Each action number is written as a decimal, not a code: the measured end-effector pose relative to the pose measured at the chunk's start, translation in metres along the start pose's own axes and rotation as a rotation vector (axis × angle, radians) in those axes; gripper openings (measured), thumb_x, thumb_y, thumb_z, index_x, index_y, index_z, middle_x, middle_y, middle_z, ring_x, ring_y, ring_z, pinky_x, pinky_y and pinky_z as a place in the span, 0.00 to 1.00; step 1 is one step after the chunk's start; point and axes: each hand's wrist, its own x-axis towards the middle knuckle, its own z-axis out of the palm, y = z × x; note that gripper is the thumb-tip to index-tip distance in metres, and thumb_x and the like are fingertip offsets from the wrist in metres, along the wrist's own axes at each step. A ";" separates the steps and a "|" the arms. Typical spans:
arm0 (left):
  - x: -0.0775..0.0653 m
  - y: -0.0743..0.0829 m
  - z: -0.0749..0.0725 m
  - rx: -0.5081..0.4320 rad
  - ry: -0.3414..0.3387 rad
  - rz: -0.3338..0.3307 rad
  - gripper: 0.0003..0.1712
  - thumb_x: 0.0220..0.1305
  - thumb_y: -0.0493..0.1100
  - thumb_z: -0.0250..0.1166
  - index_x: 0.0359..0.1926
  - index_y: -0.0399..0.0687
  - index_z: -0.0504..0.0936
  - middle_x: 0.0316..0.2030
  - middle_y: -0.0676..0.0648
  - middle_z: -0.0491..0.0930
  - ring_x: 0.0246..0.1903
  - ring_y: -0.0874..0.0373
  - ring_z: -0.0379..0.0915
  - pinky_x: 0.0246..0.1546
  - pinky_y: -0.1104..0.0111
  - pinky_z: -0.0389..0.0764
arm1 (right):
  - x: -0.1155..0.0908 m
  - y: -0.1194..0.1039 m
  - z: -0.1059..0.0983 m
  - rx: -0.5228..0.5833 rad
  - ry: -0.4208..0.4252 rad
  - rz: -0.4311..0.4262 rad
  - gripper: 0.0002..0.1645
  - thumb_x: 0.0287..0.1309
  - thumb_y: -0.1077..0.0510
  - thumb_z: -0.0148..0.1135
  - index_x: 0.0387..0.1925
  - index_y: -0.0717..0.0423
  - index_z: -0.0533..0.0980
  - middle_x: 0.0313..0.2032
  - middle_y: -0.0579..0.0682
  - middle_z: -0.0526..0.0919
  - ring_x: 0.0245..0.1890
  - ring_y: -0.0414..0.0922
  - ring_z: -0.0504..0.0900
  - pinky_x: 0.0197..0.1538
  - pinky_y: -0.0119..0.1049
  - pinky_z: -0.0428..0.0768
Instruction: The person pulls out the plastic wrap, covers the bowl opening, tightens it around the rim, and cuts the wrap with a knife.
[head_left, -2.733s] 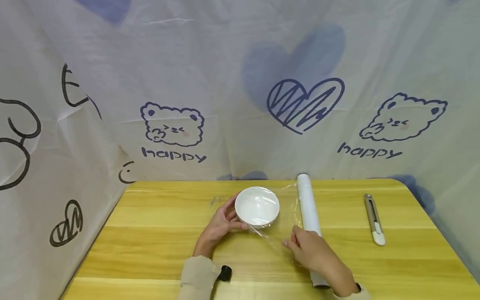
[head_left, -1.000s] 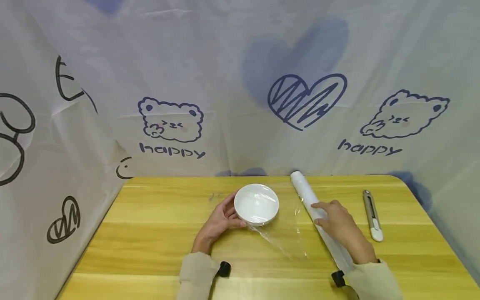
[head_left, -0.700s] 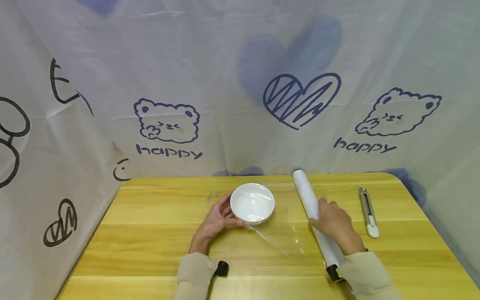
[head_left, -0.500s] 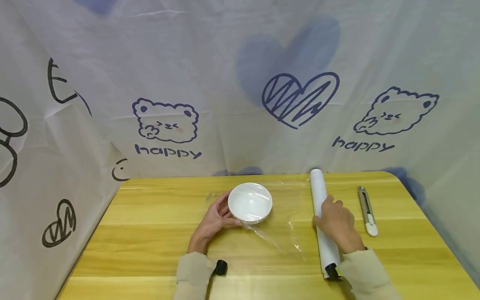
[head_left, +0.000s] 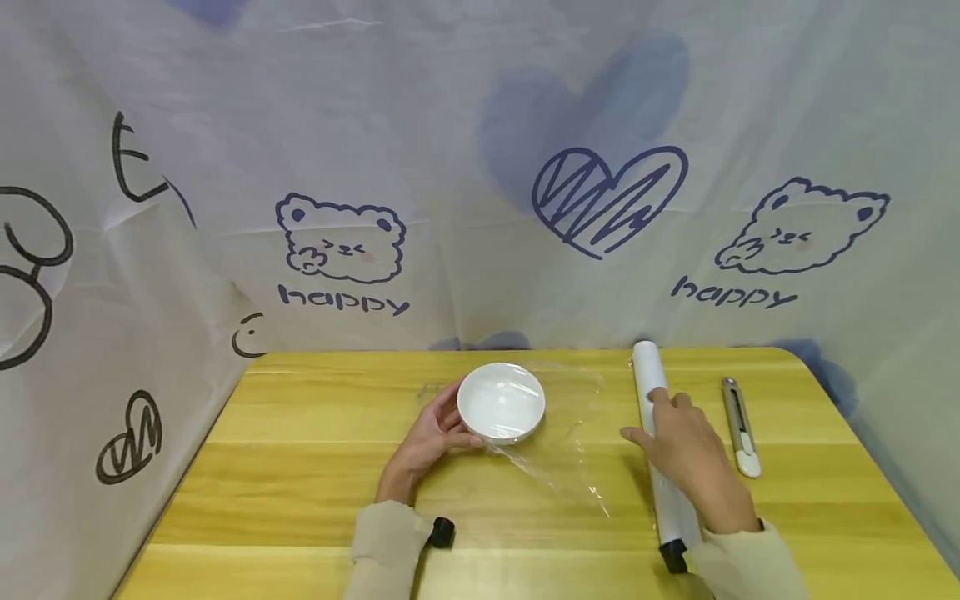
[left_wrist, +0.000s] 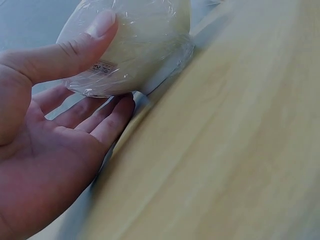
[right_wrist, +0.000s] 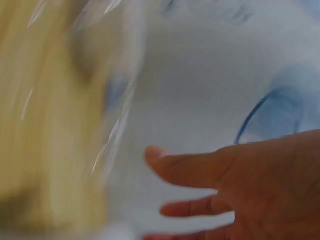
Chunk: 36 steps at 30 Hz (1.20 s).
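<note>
A white bowl [head_left: 501, 402] sits on the table with clear cling film [head_left: 592, 493] over it. My left hand [head_left: 429, 433] holds the bowl's left side. In the left wrist view, the thumb presses on the film-wrapped bowl [left_wrist: 150, 55] and the other fingers lie beneath. The film stretches rightward from the bowl toward a white roll of cling film [head_left: 651, 375], which lies lengthwise away from me. Over the roll's middle is my right hand [head_left: 693, 446], its fingers loosely extended and its thumb out to the left. The right wrist view shows this hand [right_wrist: 250, 185] with fingers spread, holding nothing.
A utility knife [head_left: 741, 427] with a white end lies to the right of the roll. The wooden table [head_left: 315, 492] runs back to a printed cloth [head_left: 465, 167], which also hangs along the left and right sides.
My right hand left the film's edge, gripped the roll and shifted it rightward, straightening it and drawing the film out. Its grip has since loosened. My left hand kept hold of the bowl.
</note>
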 end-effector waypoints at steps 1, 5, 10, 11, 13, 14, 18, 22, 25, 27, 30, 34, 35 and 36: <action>0.000 0.000 0.001 0.002 0.008 -0.003 0.57 0.43 0.18 0.68 0.72 0.47 0.53 0.70 0.42 0.54 0.66 0.46 0.56 0.58 0.60 0.69 | -0.005 -0.012 0.002 0.015 0.020 -0.048 0.33 0.56 0.45 0.65 0.52 0.66 0.68 0.42 0.64 0.74 0.34 0.54 0.74 0.30 0.45 0.76; 0.001 -0.001 0.004 0.016 0.037 0.005 0.57 0.41 0.18 0.69 0.72 0.46 0.55 0.69 0.41 0.55 0.65 0.44 0.58 0.58 0.59 0.69 | -0.021 -0.057 0.030 0.041 0.081 -0.256 0.21 0.49 0.45 0.70 0.35 0.54 0.74 0.28 0.46 0.76 0.23 0.41 0.71 0.24 0.35 0.72; 0.005 -0.005 0.008 0.045 0.052 0.015 0.57 0.38 0.17 0.70 0.70 0.42 0.56 0.68 0.39 0.57 0.64 0.43 0.60 0.58 0.58 0.70 | -0.023 -0.079 0.075 -0.054 0.180 -0.350 0.20 0.42 0.50 0.76 0.32 0.51 0.74 0.24 0.42 0.72 0.19 0.39 0.69 0.18 0.32 0.67; 0.005 -0.006 0.009 0.051 0.057 0.014 0.57 0.38 0.18 0.71 0.70 0.42 0.56 0.68 0.38 0.57 0.63 0.43 0.61 0.57 0.58 0.71 | -0.022 -0.080 0.081 -0.074 0.209 -0.354 0.18 0.43 0.52 0.75 0.32 0.51 0.75 0.24 0.43 0.73 0.19 0.40 0.70 0.18 0.33 0.68; 0.005 -0.007 0.010 0.061 0.072 0.010 0.56 0.37 0.18 0.72 0.69 0.41 0.57 0.67 0.38 0.59 0.63 0.43 0.61 0.57 0.58 0.72 | -0.020 -0.081 0.087 -0.099 0.266 -0.358 0.13 0.46 0.56 0.74 0.31 0.51 0.76 0.23 0.43 0.74 0.19 0.42 0.72 0.17 0.34 0.68; 0.005 -0.007 0.011 0.065 0.084 0.008 0.56 0.36 0.18 0.72 0.69 0.41 0.58 0.66 0.38 0.60 0.62 0.43 0.62 0.56 0.59 0.72 | -0.020 -0.081 0.088 -0.108 0.287 -0.360 0.11 0.46 0.58 0.73 0.29 0.50 0.76 0.23 0.43 0.74 0.18 0.42 0.72 0.17 0.35 0.68; 0.004 -0.006 0.011 0.089 0.116 0.006 0.56 0.34 0.19 0.74 0.67 0.41 0.61 0.64 0.38 0.63 0.61 0.43 0.64 0.54 0.59 0.74 | -0.023 -0.083 0.084 -0.122 0.322 -0.363 0.10 0.49 0.59 0.71 0.25 0.47 0.75 0.21 0.41 0.72 0.16 0.42 0.71 0.15 0.34 0.65; 0.005 -0.004 0.010 0.115 0.138 0.007 0.55 0.33 0.21 0.75 0.67 0.41 0.62 0.63 0.38 0.64 0.59 0.43 0.67 0.53 0.58 0.75 | -0.026 -0.087 0.077 -0.138 0.311 -0.370 0.10 0.50 0.59 0.70 0.24 0.46 0.74 0.21 0.41 0.70 0.15 0.40 0.68 0.14 0.32 0.62; 0.006 -0.004 0.011 0.121 0.146 0.008 0.55 0.32 0.20 0.75 0.67 0.40 0.63 0.63 0.37 0.65 0.58 0.43 0.68 0.51 0.58 0.76 | -0.027 -0.087 0.074 -0.144 0.292 -0.375 0.10 0.51 0.59 0.70 0.24 0.47 0.74 0.21 0.41 0.68 0.15 0.39 0.65 0.14 0.31 0.61; 0.007 -0.003 0.012 0.121 0.147 0.011 0.55 0.32 0.20 0.75 0.67 0.39 0.63 0.63 0.36 0.65 0.58 0.42 0.68 0.50 0.59 0.77 | -0.027 -0.086 0.076 -0.129 0.282 -0.375 0.10 0.50 0.60 0.70 0.24 0.47 0.75 0.21 0.41 0.68 0.16 0.39 0.65 0.15 0.32 0.62; 0.007 -0.003 0.013 0.120 0.141 0.014 0.55 0.33 0.20 0.74 0.67 0.38 0.62 0.63 0.35 0.64 0.59 0.42 0.67 0.50 0.59 0.77 | -0.024 -0.083 0.082 -0.068 0.257 -0.369 0.10 0.48 0.62 0.70 0.23 0.48 0.75 0.22 0.42 0.68 0.19 0.40 0.66 0.17 0.33 0.64; 0.006 -0.002 0.012 0.126 0.135 0.011 0.55 0.34 0.21 0.74 0.68 0.39 0.61 0.63 0.35 0.64 0.60 0.41 0.65 0.51 0.60 0.76 | -0.015 -0.077 0.097 0.047 0.239 -0.346 0.11 0.46 0.65 0.71 0.22 0.50 0.76 0.23 0.41 0.72 0.21 0.40 0.71 0.21 0.34 0.69; 0.005 -0.001 0.012 0.135 0.134 0.011 0.55 0.35 0.21 0.75 0.68 0.39 0.61 0.63 0.35 0.64 0.60 0.41 0.65 0.51 0.60 0.76 | -0.013 -0.075 0.101 0.078 0.234 -0.334 0.11 0.46 0.66 0.71 0.23 0.50 0.76 0.23 0.41 0.74 0.22 0.40 0.72 0.22 0.35 0.70; 0.005 -0.001 0.011 0.143 0.137 0.009 0.56 0.34 0.22 0.75 0.68 0.39 0.61 0.63 0.35 0.64 0.60 0.42 0.65 0.51 0.60 0.76 | -0.011 -0.074 0.104 0.111 0.230 -0.319 0.10 0.46 0.66 0.71 0.24 0.50 0.77 0.24 0.40 0.76 0.23 0.40 0.74 0.23 0.35 0.72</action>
